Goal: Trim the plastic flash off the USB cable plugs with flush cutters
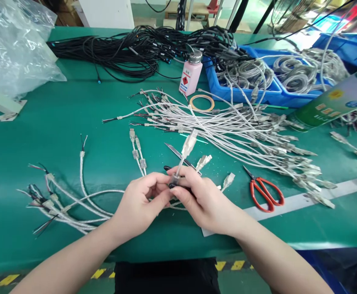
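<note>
Between my two hands a USB cable [189, 143] stands with its clear plug pointing up. My right hand [205, 199] pinches it around the grey ferrite bead below the plug. My left hand [146, 201] meets it there, thumb and fingers closed at the same spot; the exact grip is partly hidden. Other USB plugs [203, 162] lie just beyond and beside my hands. Behind my fingers lies a utility knife [178, 153], partly covered. Left of my left hand, several cables [74, 204] lie with stripped wire ends spread out.
Red-handled scissors [267, 194] and a steel ruler [313, 200] lie to the right. Beyond is a large cable bundle [221, 126], a tape roll [202, 97], a pink bottle [191, 73] and blue bins [242, 93]. Black cables [120, 53] line the back; a green can [334, 100] stands right.
</note>
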`<action>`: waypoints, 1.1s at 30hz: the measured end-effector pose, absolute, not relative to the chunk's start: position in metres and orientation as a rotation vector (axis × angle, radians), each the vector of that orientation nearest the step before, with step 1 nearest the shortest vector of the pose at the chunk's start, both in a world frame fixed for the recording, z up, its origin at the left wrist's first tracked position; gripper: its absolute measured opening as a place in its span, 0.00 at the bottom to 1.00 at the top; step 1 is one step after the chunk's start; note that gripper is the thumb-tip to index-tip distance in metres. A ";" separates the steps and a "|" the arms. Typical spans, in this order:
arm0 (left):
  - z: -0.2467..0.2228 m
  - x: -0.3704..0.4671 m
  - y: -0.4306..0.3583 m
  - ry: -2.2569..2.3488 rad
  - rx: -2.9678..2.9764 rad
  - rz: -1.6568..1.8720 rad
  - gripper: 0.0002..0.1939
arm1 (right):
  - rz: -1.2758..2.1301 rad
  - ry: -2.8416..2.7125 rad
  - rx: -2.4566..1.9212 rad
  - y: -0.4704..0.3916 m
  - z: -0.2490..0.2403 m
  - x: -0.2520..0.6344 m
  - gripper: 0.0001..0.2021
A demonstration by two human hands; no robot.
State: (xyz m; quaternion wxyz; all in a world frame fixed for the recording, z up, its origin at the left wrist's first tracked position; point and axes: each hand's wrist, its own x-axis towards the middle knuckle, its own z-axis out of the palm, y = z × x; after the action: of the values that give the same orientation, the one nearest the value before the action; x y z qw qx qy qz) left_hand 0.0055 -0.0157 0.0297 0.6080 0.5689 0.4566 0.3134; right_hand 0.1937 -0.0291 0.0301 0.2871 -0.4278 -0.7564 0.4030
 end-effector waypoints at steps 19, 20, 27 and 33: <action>0.026 0.009 -0.012 0.797 0.754 0.674 0.13 | 1.250 -1.286 -1.222 -0.013 0.020 0.190 0.13; 0.026 0.010 -0.012 0.816 0.731 0.688 0.13 | 1.226 -1.302 -1.235 -0.013 0.021 0.190 0.13; 0.027 0.011 -0.010 0.886 0.712 0.797 0.14 | 1.260 -1.705 -1.132 -0.023 0.027 0.191 0.21; 0.023 0.011 -0.011 0.908 0.772 0.828 0.14 | 1.056 -2.005 -1.192 -0.029 0.027 0.188 0.15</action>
State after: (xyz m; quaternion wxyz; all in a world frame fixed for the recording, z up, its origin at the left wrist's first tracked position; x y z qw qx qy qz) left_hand 0.0111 -0.0107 0.0232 0.7481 0.3529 0.4152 0.3787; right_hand 0.1881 -0.0286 0.0273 0.2867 -0.4461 -0.7502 0.3950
